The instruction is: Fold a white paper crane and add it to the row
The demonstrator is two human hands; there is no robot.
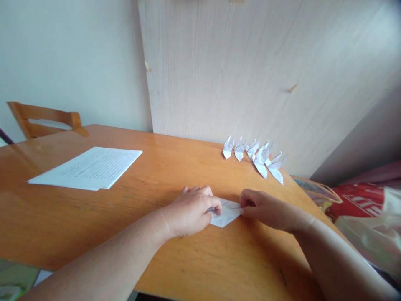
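A small folded sheet of white paper (pixel 226 212) lies on the wooden table between my hands. My left hand (pixel 194 210) covers its left end, with thumb and forefinger closed on the paper. At the right corner, my right hand (pixel 261 208) pinches the paper between thumb and bent fingers. Faint creases or printed lines show on the paper's face, while the part under my left hand is hidden. Several folded paper figures with pointed tips, among them a paper figure (pixel 260 161), stand in a group beyond my right hand.
A stack of printed sheets (pixel 87 167) lies at the left on the table (pixel 175 167). Behind the table stand a pale wooden board (pixel 219 75) and a wooden chair (pixel 50 115). Red and clear plastic bags (pixel 360 202) sit past the right edge.
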